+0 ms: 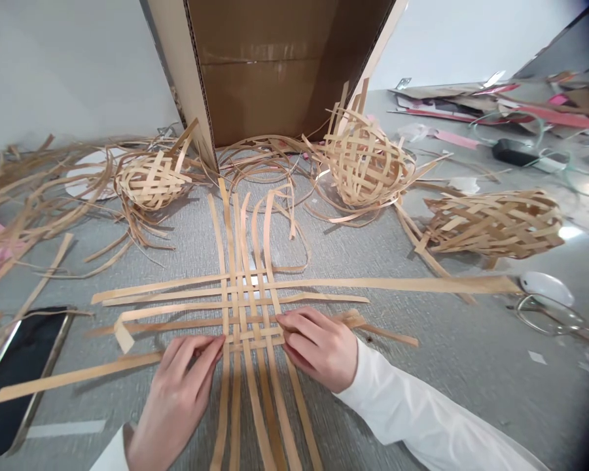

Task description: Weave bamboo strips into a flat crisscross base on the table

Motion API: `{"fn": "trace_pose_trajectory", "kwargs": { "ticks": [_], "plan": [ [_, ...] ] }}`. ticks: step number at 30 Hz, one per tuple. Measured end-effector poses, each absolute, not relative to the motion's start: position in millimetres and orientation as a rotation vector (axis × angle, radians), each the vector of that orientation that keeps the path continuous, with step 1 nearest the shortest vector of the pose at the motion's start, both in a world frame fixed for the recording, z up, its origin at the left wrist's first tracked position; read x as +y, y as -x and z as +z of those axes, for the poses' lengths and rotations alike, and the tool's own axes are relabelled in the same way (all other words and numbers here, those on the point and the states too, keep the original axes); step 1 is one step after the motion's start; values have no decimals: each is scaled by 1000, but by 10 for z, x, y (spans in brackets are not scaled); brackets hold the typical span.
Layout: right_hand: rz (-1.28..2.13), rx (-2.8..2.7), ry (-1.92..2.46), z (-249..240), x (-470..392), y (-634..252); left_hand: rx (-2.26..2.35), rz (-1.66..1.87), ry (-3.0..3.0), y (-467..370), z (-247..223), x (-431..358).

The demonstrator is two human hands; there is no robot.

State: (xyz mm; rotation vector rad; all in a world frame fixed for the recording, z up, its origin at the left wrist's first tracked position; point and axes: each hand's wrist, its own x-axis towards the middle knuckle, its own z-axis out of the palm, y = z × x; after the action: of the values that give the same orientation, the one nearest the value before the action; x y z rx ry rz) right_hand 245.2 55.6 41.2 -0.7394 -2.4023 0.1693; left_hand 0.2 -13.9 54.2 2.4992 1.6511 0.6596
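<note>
A flat lattice of woven tan strips (246, 301) lies on the grey table, its long loose ends spreading to all sides. My left hand (179, 386) is at the lattice's lower left edge, thumb and fingers pinched on a horizontal strip there. Opposite it, my right hand (319, 343) pinches strips at the lower right edge, with strip ends coming out from under its palm. The fingertips of both hands touch the weave, which lies between them.
Behind stands an open cardboard box (294, 78). Woven pieces lie at back left (154, 180), back right (368, 163) and right (505, 222). A phone (14, 373) is at left; a white mouse (546, 288) and glasses (550, 314) are at right. Loose strips (73, 196) are scattered about.
</note>
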Motion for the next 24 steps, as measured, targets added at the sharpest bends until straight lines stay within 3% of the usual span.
{"fn": "trace_pose_trajectory", "kwargs": {
  "ticks": [6,13,24],
  "plan": [
    [168,-2382,663,465,635,-2478,1702,615,-2438,8,523,-124],
    [-111,-2334,726,669,678,-2594,1661,718,-2554,25,562,-138],
    [4,-2425,749,310,630,-2529,1668,566,-2773,-56,638,-183]
  ]
}}
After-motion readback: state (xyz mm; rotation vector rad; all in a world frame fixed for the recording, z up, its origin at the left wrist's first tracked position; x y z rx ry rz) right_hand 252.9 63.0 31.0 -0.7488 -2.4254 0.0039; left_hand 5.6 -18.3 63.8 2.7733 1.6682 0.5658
